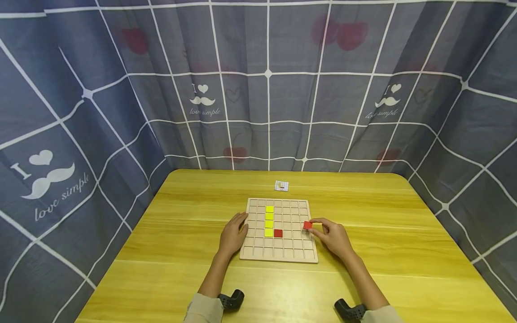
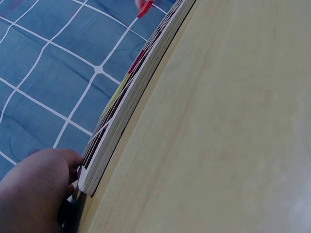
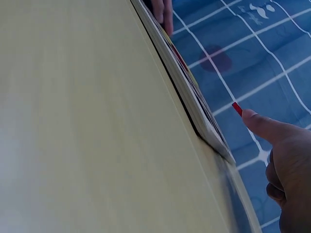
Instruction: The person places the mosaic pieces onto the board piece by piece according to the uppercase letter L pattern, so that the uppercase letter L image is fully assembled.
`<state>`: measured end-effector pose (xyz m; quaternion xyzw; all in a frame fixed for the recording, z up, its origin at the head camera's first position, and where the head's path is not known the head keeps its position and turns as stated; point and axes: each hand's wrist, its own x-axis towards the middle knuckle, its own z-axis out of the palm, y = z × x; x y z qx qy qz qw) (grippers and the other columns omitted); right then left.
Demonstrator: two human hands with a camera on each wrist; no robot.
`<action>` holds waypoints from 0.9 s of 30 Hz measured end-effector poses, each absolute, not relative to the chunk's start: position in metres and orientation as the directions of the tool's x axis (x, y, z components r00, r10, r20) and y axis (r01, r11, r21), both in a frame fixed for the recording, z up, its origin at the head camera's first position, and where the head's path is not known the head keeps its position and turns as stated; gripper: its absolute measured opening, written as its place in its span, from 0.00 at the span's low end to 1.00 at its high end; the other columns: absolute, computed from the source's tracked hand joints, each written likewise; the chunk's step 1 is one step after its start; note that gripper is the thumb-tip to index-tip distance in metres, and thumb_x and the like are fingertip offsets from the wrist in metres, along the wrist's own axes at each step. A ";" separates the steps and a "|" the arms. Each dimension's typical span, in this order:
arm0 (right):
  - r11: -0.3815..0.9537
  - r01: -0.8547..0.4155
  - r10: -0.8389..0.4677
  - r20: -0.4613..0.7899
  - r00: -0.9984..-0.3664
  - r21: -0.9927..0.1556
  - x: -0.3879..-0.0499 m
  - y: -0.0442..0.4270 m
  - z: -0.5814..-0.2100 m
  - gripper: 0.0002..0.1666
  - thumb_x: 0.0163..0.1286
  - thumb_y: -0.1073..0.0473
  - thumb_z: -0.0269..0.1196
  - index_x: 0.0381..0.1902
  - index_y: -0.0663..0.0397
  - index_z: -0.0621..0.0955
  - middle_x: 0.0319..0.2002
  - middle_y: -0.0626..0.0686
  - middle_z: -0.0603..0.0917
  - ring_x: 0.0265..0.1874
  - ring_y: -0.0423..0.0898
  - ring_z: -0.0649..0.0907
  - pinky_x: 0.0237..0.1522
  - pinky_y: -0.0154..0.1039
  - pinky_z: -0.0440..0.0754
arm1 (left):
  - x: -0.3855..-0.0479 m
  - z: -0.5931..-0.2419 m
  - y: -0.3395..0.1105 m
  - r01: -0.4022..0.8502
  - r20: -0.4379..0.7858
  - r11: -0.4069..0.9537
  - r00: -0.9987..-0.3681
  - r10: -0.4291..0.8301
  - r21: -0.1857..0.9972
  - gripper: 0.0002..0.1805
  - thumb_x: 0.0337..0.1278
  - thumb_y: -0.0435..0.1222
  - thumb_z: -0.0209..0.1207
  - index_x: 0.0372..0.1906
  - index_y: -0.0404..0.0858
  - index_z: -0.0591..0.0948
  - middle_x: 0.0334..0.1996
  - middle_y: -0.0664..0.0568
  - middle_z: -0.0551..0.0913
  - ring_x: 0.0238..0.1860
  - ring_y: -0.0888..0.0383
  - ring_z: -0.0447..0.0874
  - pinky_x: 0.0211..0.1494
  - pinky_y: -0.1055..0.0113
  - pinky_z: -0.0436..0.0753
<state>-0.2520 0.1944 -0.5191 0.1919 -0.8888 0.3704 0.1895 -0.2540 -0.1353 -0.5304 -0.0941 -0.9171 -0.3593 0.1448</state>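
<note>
A square wooden grid board (image 1: 291, 253) lies on the table. Several yellow square tiles (image 1: 269, 216) stand in a column in its cells, and one red tile (image 1: 278, 233) sits right of the lowest yellow one. My right hand (image 1: 334, 237) pinches a second red tile (image 1: 308, 225) between thumb and fingers over the board's right side; the right wrist view shows this red tile (image 3: 237, 108) raised above the board. Along the board's left edge rests my left hand (image 1: 233, 233), fingers fairly straight and touching the rim. In the left wrist view, the left hand (image 2: 41, 187) hides part of that corner.
A small card (image 1: 281, 185) printed with a coloured grid lies behind the board. The wood-grain table (image 1: 194, 211) reaches back to a blue-grey checked curtain (image 1: 291, 98). Black wrist devices (image 1: 232, 300) are strapped near both sleeves.
</note>
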 end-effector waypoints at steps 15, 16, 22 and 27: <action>0.575 -0.529 -0.313 0.429 -0.847 -0.624 -0.254 0.153 -0.525 0.14 0.56 0.51 0.68 0.42 0.43 0.84 0.10 0.37 0.59 0.11 0.31 0.55 0.13 0.27 0.54 | -0.253 -0.531 -0.135 0.288 0.345 0.719 -0.936 0.072 0.633 0.21 0.61 0.35 0.54 0.59 0.35 0.74 0.60 0.46 0.72 0.64 0.47 0.63 0.65 0.49 0.63; 0.579 -0.524 -0.317 0.420 -0.851 -0.625 -0.254 0.152 -0.525 0.14 0.56 0.51 0.68 0.42 0.43 0.84 0.10 0.37 0.60 0.11 0.31 0.55 0.13 0.27 0.54 | -0.253 -0.531 -0.135 0.289 0.345 0.719 -0.936 0.072 0.632 0.21 0.62 0.35 0.54 0.59 0.35 0.74 0.60 0.46 0.72 0.65 0.47 0.63 0.64 0.48 0.63; 0.604 -0.513 -0.336 0.389 -0.858 -0.610 -0.254 0.149 -0.527 0.14 0.56 0.51 0.68 0.41 0.44 0.84 0.10 0.37 0.61 0.11 0.31 0.56 0.13 0.27 0.55 | -0.253 -0.531 -0.135 0.293 0.350 0.715 -0.934 0.073 0.635 0.21 0.62 0.35 0.54 0.59 0.35 0.74 0.60 0.45 0.72 0.64 0.47 0.63 0.64 0.48 0.64; 0.629 -0.508 -0.341 0.378 -0.861 -0.589 -0.255 0.148 -0.526 0.13 0.56 0.50 0.68 0.40 0.42 0.84 0.11 0.37 0.62 0.11 0.31 0.59 0.14 0.28 0.58 | -0.253 -0.530 -0.135 0.287 0.343 0.721 -0.937 0.072 0.631 0.21 0.62 0.35 0.54 0.59 0.36 0.74 0.60 0.45 0.72 0.65 0.47 0.63 0.64 0.48 0.63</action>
